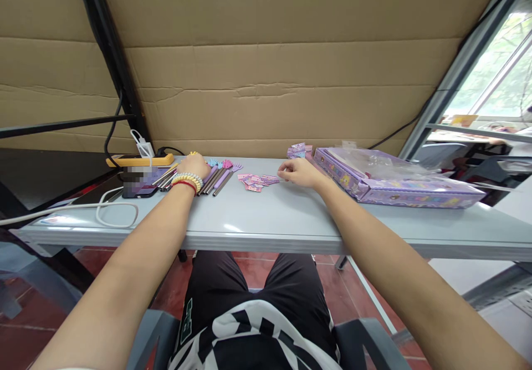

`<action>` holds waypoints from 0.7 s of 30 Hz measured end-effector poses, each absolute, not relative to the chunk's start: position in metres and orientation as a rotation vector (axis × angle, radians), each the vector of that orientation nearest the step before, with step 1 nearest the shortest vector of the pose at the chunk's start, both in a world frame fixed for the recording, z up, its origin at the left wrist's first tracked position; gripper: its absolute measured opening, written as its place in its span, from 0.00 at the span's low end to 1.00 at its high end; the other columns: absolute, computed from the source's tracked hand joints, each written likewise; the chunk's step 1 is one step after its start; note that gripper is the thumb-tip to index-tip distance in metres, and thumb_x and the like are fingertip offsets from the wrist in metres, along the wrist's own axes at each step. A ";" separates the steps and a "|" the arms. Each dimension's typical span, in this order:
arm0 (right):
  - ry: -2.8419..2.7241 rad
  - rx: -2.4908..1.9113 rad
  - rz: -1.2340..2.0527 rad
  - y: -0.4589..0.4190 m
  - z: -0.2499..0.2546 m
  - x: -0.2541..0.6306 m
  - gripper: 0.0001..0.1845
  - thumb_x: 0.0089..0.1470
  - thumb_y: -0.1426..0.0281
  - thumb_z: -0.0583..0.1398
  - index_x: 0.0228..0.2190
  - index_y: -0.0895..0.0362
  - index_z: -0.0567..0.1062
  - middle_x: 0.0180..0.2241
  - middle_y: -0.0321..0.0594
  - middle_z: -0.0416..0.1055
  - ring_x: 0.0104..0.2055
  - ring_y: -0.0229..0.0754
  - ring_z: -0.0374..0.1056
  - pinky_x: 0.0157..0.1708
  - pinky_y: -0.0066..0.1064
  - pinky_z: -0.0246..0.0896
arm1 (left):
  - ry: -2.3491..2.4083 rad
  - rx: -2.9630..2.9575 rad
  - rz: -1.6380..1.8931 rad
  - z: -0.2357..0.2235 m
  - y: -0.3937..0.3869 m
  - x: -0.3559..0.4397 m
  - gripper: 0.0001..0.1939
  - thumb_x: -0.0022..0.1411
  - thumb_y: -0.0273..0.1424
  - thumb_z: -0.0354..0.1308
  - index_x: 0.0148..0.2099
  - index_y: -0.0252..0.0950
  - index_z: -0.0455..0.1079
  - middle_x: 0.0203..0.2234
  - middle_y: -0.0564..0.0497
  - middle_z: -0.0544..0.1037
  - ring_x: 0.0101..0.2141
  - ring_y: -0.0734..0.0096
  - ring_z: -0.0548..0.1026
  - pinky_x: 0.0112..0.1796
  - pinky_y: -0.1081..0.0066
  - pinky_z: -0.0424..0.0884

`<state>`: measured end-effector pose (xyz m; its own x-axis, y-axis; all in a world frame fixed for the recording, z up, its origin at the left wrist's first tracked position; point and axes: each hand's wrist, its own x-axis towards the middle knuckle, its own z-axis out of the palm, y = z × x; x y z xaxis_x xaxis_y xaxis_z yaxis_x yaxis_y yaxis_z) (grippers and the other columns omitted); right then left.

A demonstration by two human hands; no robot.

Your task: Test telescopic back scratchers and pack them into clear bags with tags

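My left hand (pixel 194 166), with beaded bracelets at the wrist, lies over a row of back scratchers (pixel 220 177). They have metal rods and purple, blue and pink claw-shaped heads. A bit of yellow shows just beyond the knuckles; the fingers are hidden from view. Right of the row, a loose pile of small pink and purple printed cards (pixel 254 181) lies on the table. My right hand (pixel 298 171) rests just right of these cards, fingers curled and thumb against them. Anything in that pinch is too small to make out. Another stack of cards (pixel 297 150) sits behind it.
A purple printed box (pixel 419 194) with clear plastic on top takes up the table's right side. At left are a phone (pixel 145 189), a white cable (pixel 112 204) and a yellow power strip (pixel 160 160). A cardboard wall (pixel 266 65) stands behind.
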<state>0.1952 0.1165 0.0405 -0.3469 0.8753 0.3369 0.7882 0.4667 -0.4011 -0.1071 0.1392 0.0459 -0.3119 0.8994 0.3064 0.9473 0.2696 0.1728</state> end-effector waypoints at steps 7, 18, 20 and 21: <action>-2.214 -1.373 0.238 0.116 0.041 0.195 0.10 0.48 0.67 0.57 0.28 0.59 0.77 0.23 0.38 0.73 0.26 0.36 0.65 0.28 0.26 0.54 | -2.360 -1.770 -0.466 0.043 0.145 -0.113 0.23 0.56 0.41 0.55 0.47 0.30 0.74 0.46 0.30 0.75 0.46 0.47 0.74 0.42 0.60 0.70; -2.222 -1.393 0.254 0.115 0.041 0.194 0.11 0.48 0.67 0.57 0.28 0.59 0.76 0.24 0.38 0.73 0.26 0.36 0.64 0.28 0.26 0.54 | -2.367 -1.842 -0.411 0.046 0.142 -0.108 0.21 0.58 0.37 0.54 0.47 0.28 0.74 0.46 0.30 0.75 0.47 0.47 0.74 0.44 0.61 0.69; -2.229 -1.400 0.250 0.114 0.042 0.194 0.11 0.49 0.67 0.56 0.28 0.59 0.76 0.23 0.37 0.73 0.25 0.36 0.64 0.28 0.27 0.54 | -2.358 -1.856 -0.400 0.048 0.142 -0.107 0.21 0.60 0.36 0.51 0.48 0.27 0.74 0.47 0.31 0.75 0.47 0.48 0.73 0.44 0.61 0.69; -2.230 -1.406 0.248 0.114 0.042 0.194 0.11 0.49 0.67 0.56 0.29 0.59 0.76 0.23 0.37 0.73 0.25 0.35 0.64 0.28 0.27 0.54 | -2.341 -1.861 -0.409 0.048 0.142 -0.106 0.22 0.61 0.36 0.49 0.48 0.27 0.74 0.47 0.31 0.75 0.47 0.48 0.73 0.44 0.61 0.69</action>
<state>0.1937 0.1140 0.0421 -0.3507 0.8854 0.3051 0.7966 0.4533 -0.4000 -0.1062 0.1419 0.0480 -0.2353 0.9360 0.2618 0.9693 0.2063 0.1336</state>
